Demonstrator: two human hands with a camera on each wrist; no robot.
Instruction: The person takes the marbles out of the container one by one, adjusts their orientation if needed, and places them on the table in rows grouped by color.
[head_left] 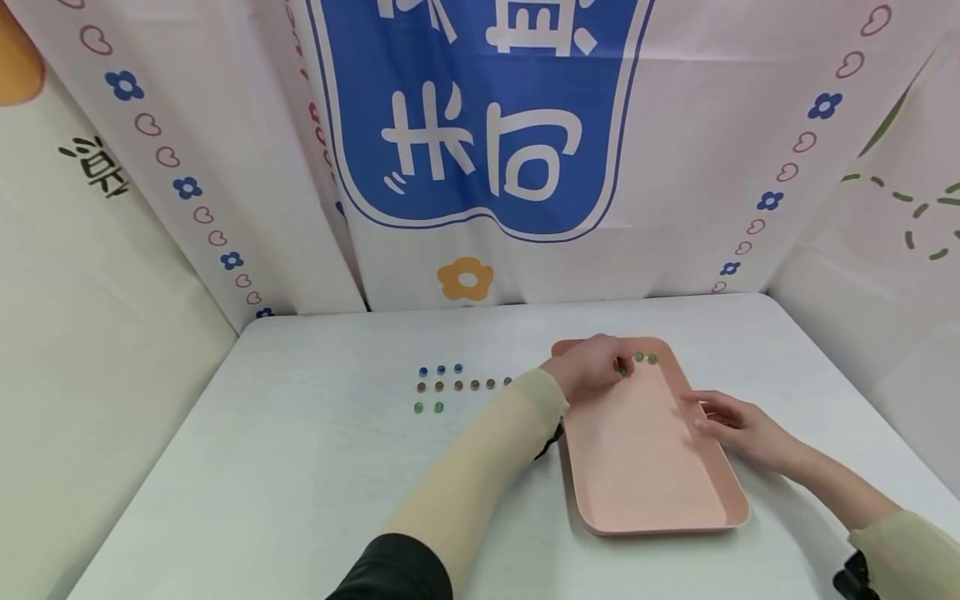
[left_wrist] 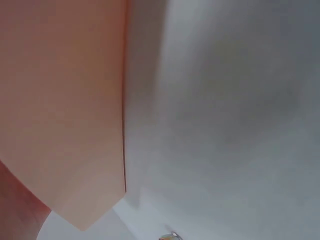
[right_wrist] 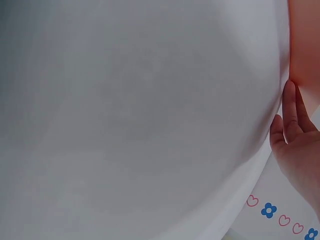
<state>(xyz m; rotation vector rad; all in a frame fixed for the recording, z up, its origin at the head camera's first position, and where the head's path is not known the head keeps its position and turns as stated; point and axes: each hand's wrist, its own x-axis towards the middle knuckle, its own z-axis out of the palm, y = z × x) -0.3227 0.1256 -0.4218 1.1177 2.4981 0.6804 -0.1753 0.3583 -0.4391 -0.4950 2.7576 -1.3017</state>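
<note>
A pink tray (head_left: 645, 475) lies on the white table, its long side running away from me. My left hand (head_left: 596, 363) reaches over its far left corner, fingers curled and pinching a small green marble (head_left: 622, 372). Just right of those fingertips, two green marbles (head_left: 652, 359) sit in the tray by the far rim. With fairly straight fingers, my right hand (head_left: 738, 423) touches the tray's right rim; the right wrist view shows this hand (right_wrist: 300, 145) against the tray's side. The left wrist view mostly shows the tray's outer wall (left_wrist: 70, 110), with the left fingertips hidden.
Left of the tray, marbles lie in rows on the table: three blue marbles (head_left: 441, 370), several brownish marbles (head_left: 458, 386) and two green marbles (head_left: 438, 407). The left sleeve (head_left: 480, 467) crosses in front of them. A printed cloth (head_left: 675, 250) hangs behind the table.
</note>
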